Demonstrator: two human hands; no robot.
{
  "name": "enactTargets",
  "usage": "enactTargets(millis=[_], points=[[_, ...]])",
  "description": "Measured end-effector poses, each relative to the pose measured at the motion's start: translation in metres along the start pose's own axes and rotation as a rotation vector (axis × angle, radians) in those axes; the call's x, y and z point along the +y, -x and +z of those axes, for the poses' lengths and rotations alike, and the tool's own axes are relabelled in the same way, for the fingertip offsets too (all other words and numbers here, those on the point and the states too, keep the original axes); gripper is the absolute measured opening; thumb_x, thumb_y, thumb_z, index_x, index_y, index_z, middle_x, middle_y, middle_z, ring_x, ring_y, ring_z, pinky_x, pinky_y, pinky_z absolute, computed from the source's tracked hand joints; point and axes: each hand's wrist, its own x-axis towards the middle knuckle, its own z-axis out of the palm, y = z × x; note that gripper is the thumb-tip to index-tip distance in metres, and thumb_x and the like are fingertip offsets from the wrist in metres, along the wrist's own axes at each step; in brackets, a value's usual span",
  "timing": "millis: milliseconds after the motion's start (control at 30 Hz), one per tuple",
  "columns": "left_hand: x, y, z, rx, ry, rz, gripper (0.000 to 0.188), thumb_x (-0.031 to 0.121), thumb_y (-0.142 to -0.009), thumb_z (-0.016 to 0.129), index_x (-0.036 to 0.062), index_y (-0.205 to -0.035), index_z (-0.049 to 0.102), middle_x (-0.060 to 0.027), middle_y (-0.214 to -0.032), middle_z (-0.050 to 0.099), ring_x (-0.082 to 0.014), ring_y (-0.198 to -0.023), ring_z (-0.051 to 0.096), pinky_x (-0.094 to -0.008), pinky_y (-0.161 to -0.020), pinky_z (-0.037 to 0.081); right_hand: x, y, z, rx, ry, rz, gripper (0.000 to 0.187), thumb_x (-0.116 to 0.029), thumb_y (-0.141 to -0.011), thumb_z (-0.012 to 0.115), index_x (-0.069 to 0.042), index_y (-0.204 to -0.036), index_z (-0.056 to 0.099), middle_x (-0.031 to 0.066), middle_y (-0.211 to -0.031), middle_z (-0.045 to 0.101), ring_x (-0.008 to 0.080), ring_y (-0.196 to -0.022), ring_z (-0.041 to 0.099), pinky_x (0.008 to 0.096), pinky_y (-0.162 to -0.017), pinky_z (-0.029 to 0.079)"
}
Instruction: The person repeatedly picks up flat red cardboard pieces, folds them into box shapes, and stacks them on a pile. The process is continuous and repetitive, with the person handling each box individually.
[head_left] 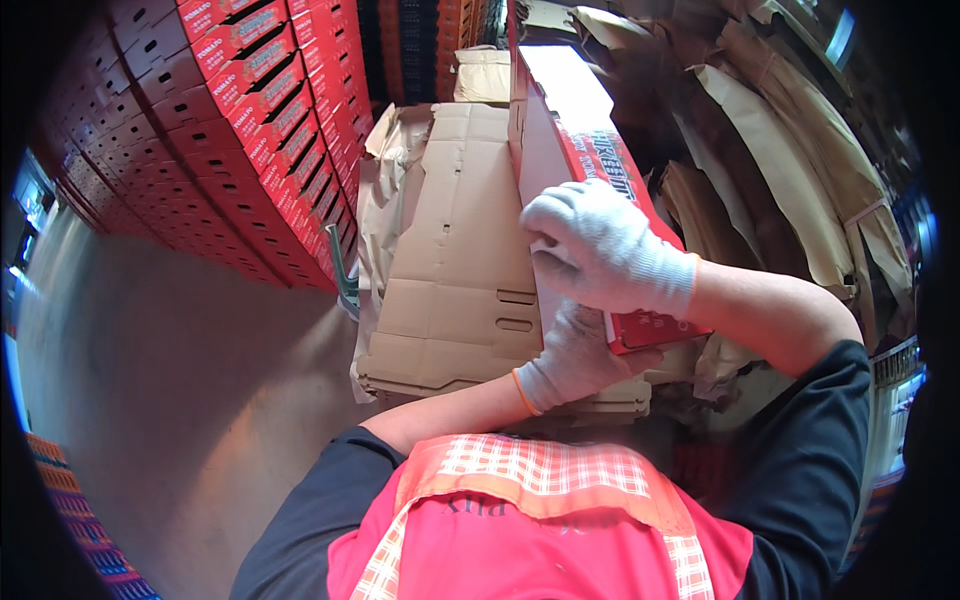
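A long red and white cardboard box (655, 328) stands tilted on a pile of flat brown cardboard blanks (455, 230) in front of me. My left hand (572, 368), in a white knitted glove, grips its near end from below; some fingertips come out past the red corner. Above it, my right hand (612, 248), gloved alike, is closed over the box's near part. Its fingers curl inward against the side wall, and whatever they pinch is hidden. Glare whitens the box's far part.
Tall stacks of red printed cartons (265, 110) rise at the left beside the grey floor (190, 350). Brown paper-wrapped bundles (790, 150) crowd the right. A green metal piece (342, 275) stands near the pile's left edge. Farther back lies a wrapped pale package (483, 75).
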Motion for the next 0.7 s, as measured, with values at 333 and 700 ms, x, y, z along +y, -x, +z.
enactTargets(millis=[333,700], points=[[0.021,0.021,-0.022,0.180,-0.161,0.025,0.125,0.034,-0.066,0.090,0.0029,-0.155,0.007,-0.0182,-0.146,0.032,-0.0297,-0.137,0.034,-0.0403,-0.114,0.031,0.064,-0.054,-0.012,0.155,-0.688,0.950,0.025,-0.027,-0.093,0.068,-0.002,-0.100,0.071,0.0034,-0.085,0.071,0.0107,-0.072,0.067,0.0289,-0.072,0.055],[0.027,0.069,-0.156,-0.151,-0.724,0.142,0.054,0.011,-0.085,0.069,0.0077,-0.138,0.057,-0.0177,-0.129,0.063,-0.0335,-0.119,0.061,-0.0415,-0.103,0.047,0.158,0.098,0.095,-0.370,0.614,0.685,0.011,-0.014,-0.076,0.069,-0.010,-0.087,0.070,0.0144,-0.091,0.070,0.0334,-0.092,0.069,0.0443,-0.075,0.056]])
